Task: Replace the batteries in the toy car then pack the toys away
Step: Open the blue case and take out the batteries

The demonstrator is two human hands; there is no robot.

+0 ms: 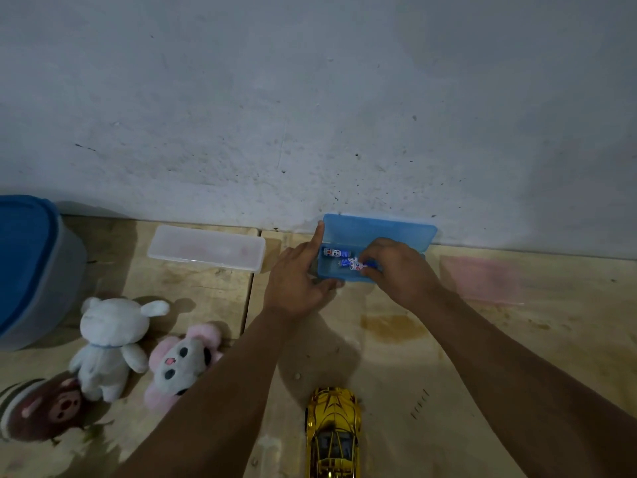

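Note:
A small blue plastic case (379, 231) stands open against the wall, its lid raised, with blue-and-white batteries (336, 252) lying inside. My right hand (396, 270) reaches into the case and pinches one battery (356, 264). My left hand (298, 277) holds the case at its left end, forefinger up along the lid's edge and thumb at the front rim. The yellow toy car (333, 432) sits on the wooden floor near the bottom edge, between my forearms.
A clear plastic case (206, 248) lies shut to the left of the blue one. A big tub with a blue lid (31, 267) stands at far left. Three plush toys lie bottom left: white bear (107, 343), pink-and-grey one (182, 363), brown one (44, 408).

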